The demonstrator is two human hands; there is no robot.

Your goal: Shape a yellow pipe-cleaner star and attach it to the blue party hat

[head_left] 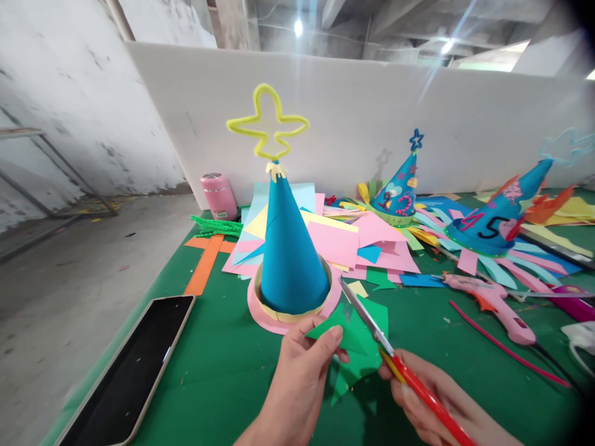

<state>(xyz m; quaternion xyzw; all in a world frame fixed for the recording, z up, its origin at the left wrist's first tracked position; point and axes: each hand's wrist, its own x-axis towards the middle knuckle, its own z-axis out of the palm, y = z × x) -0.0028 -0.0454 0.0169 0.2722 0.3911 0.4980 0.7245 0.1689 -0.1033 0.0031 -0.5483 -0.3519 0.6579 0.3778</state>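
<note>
My left hand (304,359) pinches a piece of green paper (356,347) just above the green table. My right hand (432,402) grips red-handled scissors (395,359), whose blades reach into the paper from the right and point up-left. Just beyond the paper stands a blue cone hat (290,248) on a pink and yellow ring base, topped by a yellow pipe-cleaner shape (268,124).
A phone (130,371) lies at the near left table edge. Pink, yellow and blue paper sheets (344,241) pile behind the cone. Two decorated blue hats (400,192) (497,214) stand at the right. A pink glue gun (493,303) and a pink bottle (218,195) are nearby.
</note>
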